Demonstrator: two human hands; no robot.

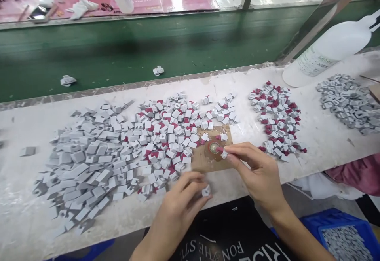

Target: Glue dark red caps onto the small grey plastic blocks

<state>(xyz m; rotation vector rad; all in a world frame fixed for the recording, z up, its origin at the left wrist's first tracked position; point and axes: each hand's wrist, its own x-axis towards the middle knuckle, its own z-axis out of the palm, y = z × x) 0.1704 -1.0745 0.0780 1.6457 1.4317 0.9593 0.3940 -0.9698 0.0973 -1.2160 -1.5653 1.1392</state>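
My right hand [257,170] pinches a small grey and dark-red plastic part [224,153] between thumb and fingertips. Its red end is over a small round dish [214,147] on a brown cardboard piece [204,165]. Lower and to the left, my left hand [185,195] has its fingers curled around a small light-grey plastic part [206,191]. Beside the dish lie a few more grey and red parts [221,137]. Left of the cardboard spreads a heap of grey and red parts [166,130], merging into plain grey blocks [86,162].
Another grey and red pile [276,114] lies to the right, with grey pieces [347,103] beyond. A white bottle [329,51] leans near a metal post [314,21]. Behind the table runs a green belt [118,47] carrying two parts. A blue crate [341,217] stands below, right.
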